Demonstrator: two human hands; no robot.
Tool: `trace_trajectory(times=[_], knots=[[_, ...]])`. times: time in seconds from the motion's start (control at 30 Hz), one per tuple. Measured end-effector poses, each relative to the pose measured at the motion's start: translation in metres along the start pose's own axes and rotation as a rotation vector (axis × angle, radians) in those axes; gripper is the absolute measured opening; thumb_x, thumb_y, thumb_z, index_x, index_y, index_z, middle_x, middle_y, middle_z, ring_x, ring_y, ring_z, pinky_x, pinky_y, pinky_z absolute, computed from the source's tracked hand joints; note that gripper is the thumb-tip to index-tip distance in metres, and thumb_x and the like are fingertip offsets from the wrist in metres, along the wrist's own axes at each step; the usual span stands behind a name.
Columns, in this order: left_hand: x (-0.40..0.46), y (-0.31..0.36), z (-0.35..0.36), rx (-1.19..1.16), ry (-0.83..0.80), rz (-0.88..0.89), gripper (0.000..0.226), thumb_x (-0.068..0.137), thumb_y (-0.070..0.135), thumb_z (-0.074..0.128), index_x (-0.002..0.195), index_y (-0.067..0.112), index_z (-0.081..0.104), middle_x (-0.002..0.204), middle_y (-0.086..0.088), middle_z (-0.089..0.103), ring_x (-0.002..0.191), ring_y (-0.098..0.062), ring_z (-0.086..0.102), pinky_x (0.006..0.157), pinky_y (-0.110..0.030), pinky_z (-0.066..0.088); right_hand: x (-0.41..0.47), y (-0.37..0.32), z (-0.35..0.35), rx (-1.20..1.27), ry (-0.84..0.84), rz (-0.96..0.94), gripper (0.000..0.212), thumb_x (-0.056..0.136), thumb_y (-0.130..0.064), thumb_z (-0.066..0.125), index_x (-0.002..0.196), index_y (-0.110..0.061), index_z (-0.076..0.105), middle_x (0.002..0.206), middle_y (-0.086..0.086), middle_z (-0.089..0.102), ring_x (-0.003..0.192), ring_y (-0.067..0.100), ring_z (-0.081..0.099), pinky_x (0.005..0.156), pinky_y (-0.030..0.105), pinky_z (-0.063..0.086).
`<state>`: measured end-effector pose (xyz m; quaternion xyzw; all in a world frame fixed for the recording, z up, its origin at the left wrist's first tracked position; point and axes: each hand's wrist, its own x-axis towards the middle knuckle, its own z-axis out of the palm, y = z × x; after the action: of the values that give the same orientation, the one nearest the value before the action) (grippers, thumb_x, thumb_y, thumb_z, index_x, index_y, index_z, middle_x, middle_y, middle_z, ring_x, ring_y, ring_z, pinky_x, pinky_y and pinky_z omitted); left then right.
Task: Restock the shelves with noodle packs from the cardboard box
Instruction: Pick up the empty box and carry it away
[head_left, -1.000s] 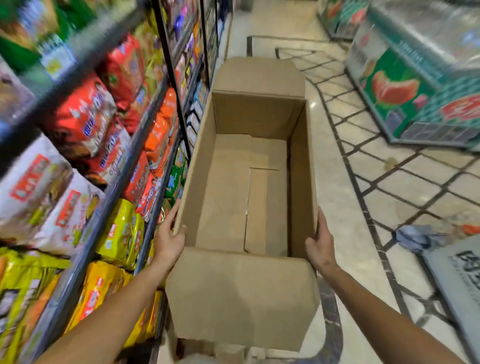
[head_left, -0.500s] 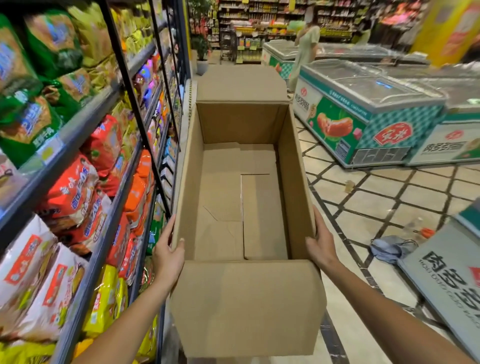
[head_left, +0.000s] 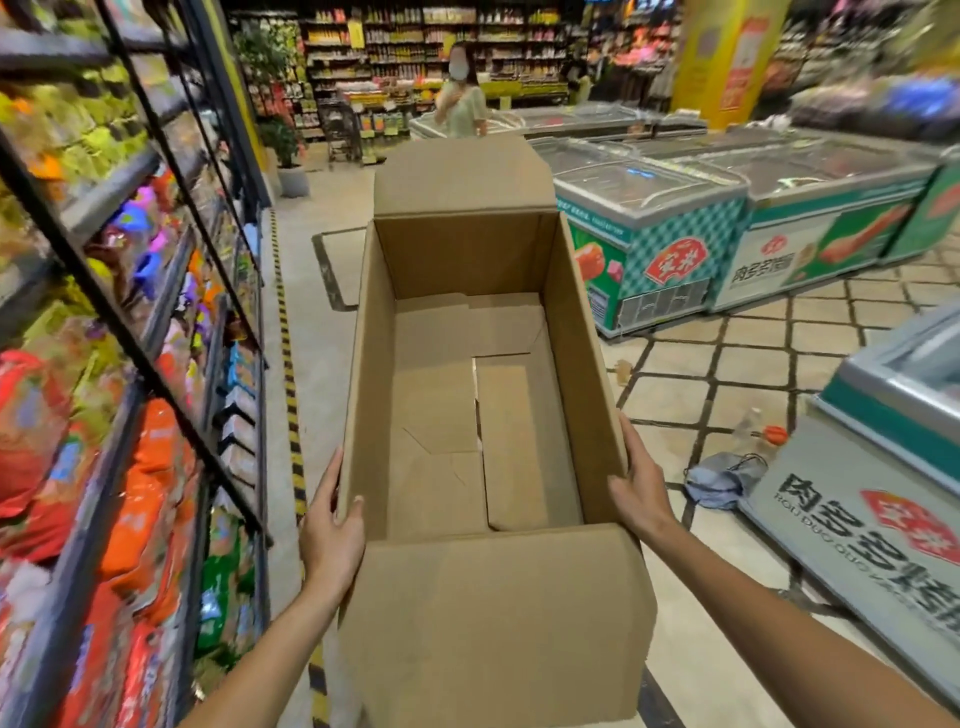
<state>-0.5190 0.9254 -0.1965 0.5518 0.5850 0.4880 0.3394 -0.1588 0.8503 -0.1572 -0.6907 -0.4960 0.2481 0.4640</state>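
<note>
An open brown cardboard box (head_left: 457, 260) is held level in front of me, its flaps folded out and its inside holding nothing. My left hand (head_left: 330, 535) grips the box's left wall near the front, thumb hooked over the rim. My right hand (head_left: 641, 483) presses flat on the right wall. Along the left runs a dark metal shelf rack (head_left: 140, 358) stacked with red, orange and yellow noodle packs (head_left: 150, 499).
Green chest freezers (head_left: 649, 234) line the right side, with another freezer (head_left: 883, 467) close at my right. A grey cloth (head_left: 724, 475) and small litter lie on the tiled floor. A person (head_left: 460, 98) stands far down the aisle by more shelves.
My view has tilted up from the box and lower shelves to the aisle ahead. The box has moved slightly away from the shelves; both hands keep the same grip.
</note>
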Motion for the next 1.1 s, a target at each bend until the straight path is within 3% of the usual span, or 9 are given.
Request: trace_trajectory(times=[0.2,0.33,0.47,0.57,0.7,0.8,1.03,1.1], knots=[[0.071,0.025,0.082,0.009,-0.027,-0.019,0.069,0.095,0.002,0.058,0.146,0.044,0.039,0.145,0.015,0.047,0.134,-0.017,0.048,0.108,-0.046,0.045,0.095,0.021,-0.031,0.007,0.007,0.022,0.081,0.090,0.003,0.054,0.155,-0.036,0.023,0.133,-0.011,0.050,0.113,0.009,0.051,0.086,0.016,0.043],[0.115,0.037,0.131,-0.026,-0.046,0.005,0.072,0.095,0.002,0.058,0.143,0.052,0.039,0.144,0.023,0.047,0.134,-0.010,0.047,0.107,-0.043,0.046,0.166,0.029,-0.048,-0.019,0.045,0.041,0.085,0.087,0.009,0.052,0.155,-0.035,0.024,0.141,-0.003,0.051,0.116,0.012,0.050,0.095,0.025,0.044],[0.163,0.040,0.166,-0.049,-0.031,-0.013,0.072,0.095,0.003,0.058,0.143,0.053,0.038,0.145,0.021,0.047,0.130,-0.012,0.053,0.102,-0.043,0.051,0.229,0.036,-0.045,-0.024,0.052,0.051,0.088,0.084,0.012,0.052,0.154,-0.036,0.026,0.147,-0.002,0.048,0.125,0.015,0.050,0.098,0.026,0.043],[0.213,0.034,0.184,-0.048,-0.030,-0.025,0.072,0.095,0.003,0.058,0.143,0.053,0.038,0.145,0.018,0.048,0.130,-0.013,0.053,0.102,-0.044,0.051,0.281,0.034,-0.031,-0.055,0.049,0.038,0.088,0.085,0.013,0.052,0.154,-0.034,0.026,0.141,0.001,0.051,0.117,0.016,0.052,0.094,0.029,0.047],[0.294,0.022,0.202,-0.046,-0.037,-0.027,0.071,0.095,0.004,0.059,0.144,0.050,0.038,0.146,0.013,0.049,0.133,-0.015,0.049,0.105,-0.046,0.048,0.353,0.035,0.003,-0.056,0.037,0.038,0.088,0.088,0.008,0.053,0.151,-0.045,0.024,0.141,0.004,0.051,0.116,0.021,0.054,0.098,0.044,0.053],[0.352,0.022,0.211,-0.041,-0.063,-0.045,0.070,0.095,0.003,0.058,0.145,0.048,0.038,0.145,0.013,0.049,0.132,-0.015,0.050,0.105,-0.045,0.048,0.400,0.026,0.027,-0.068,0.050,0.058,0.087,0.090,0.005,0.054,0.150,-0.050,0.022,0.138,0.002,0.052,0.114,0.021,0.056,0.096,0.047,0.054],[0.466,0.024,0.248,-0.017,-0.130,-0.045,0.067,0.096,0.003,0.059,0.147,0.043,0.039,0.146,0.012,0.049,0.133,-0.016,0.050,0.107,-0.045,0.046,0.493,0.024,0.055,-0.053,0.105,0.115,0.086,0.088,0.007,0.055,0.153,-0.040,0.025,0.130,-0.004,0.052,0.112,0.018,0.054,0.098,0.039,0.052],[0.491,0.023,0.263,-0.012,-0.149,-0.038,0.069,0.095,0.003,0.059,0.146,0.045,0.039,0.146,0.014,0.048,0.133,-0.015,0.049,0.108,-0.044,0.045,0.518,0.029,0.059,-0.053,0.114,0.127,0.086,0.088,0.009,0.052,0.154,-0.037,0.023,0.129,-0.005,0.050,0.111,0.016,0.053,0.096,0.032,0.050]])
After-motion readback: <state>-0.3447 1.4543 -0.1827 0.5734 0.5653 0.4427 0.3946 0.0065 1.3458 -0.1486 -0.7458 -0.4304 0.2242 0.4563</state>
